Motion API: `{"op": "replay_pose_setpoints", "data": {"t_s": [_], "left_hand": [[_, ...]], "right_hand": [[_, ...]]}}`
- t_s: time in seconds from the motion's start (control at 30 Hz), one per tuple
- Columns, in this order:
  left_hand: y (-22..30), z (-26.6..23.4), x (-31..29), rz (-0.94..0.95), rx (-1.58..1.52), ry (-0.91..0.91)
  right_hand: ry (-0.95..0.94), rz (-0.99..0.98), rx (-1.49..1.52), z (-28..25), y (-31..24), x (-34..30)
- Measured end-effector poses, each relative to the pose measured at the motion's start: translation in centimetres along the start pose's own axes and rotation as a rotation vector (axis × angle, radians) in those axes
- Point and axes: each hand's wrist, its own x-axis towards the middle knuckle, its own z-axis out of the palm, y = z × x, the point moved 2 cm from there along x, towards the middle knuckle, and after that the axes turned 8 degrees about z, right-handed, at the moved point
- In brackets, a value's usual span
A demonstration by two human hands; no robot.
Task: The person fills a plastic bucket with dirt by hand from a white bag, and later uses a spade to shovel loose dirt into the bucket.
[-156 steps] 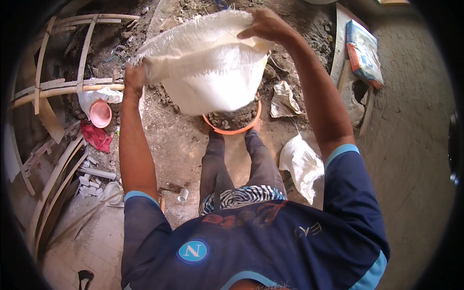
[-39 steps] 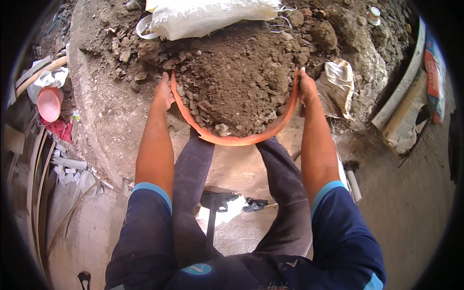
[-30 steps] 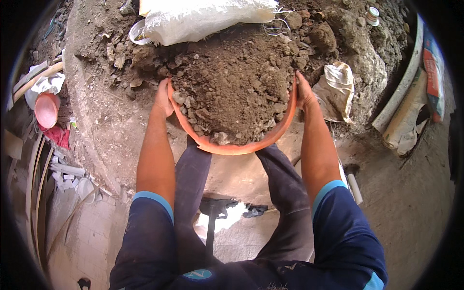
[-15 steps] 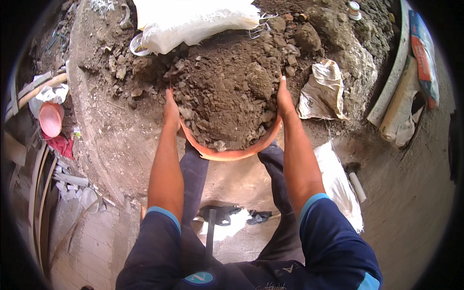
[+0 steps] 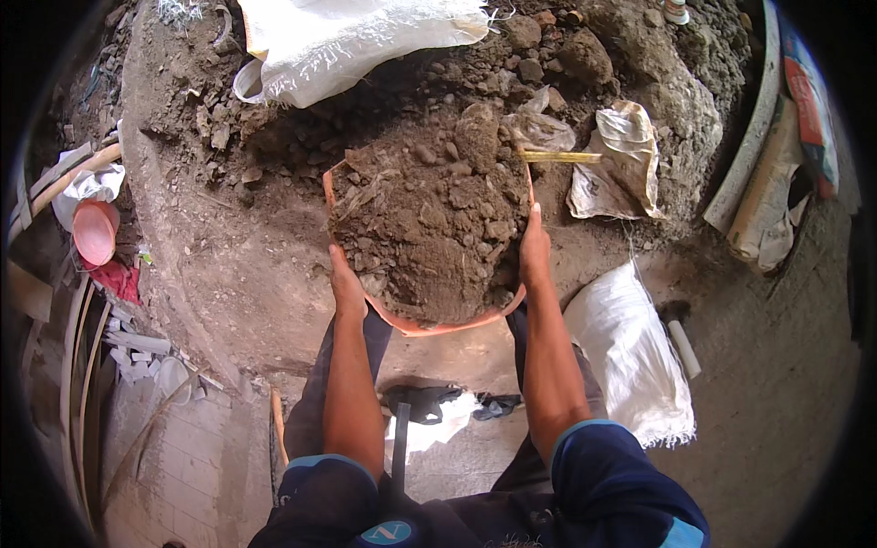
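Observation:
Between my two hands is an orange tub [image 5: 427,328], its rounded near rim showing below a heap of brown soil and stones [image 5: 429,228] that fills it. My left hand [image 5: 347,285] grips the tub's left side, thumb along the edge. On the opposite side my right hand [image 5: 535,248] holds the rim, its thumb pointing up. The fingers of both hands are mostly hidden under the tub. A yellow strip [image 5: 562,157] lies just past the tub's far right corner.
A white woven sack [image 5: 365,46] lies on the rubble ahead. Another white sack [image 5: 635,356] and a crumpled dirty bag [image 5: 621,163] are to the right. Left stand a pink bowl [image 5: 95,232] and wood strips [image 5: 78,384]. A wooden handle [image 5: 279,427] is near my left leg.
Both hands have drawn the filled tub back toward me, away from the soil pile. The yellow strip and a clear plastic piece beyond the tub have come into sight.

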Motion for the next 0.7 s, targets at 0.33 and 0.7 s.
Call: {"op": "replay_pose_setpoints", "data": {"t_s": [0.33, 0.7], "left_hand": [[4.1, -0.4, 0.7, 0.118, 0.071, 0.067], [12.5, 1.4, 7.7, 0.269, -0.104, -0.048]], "right_hand": [[0.007, -0.028, 0.003, -1.4, -5.5, -3.7], [0.034, -0.279, -0.101, 2.3, -18.5, -0.3]]}}
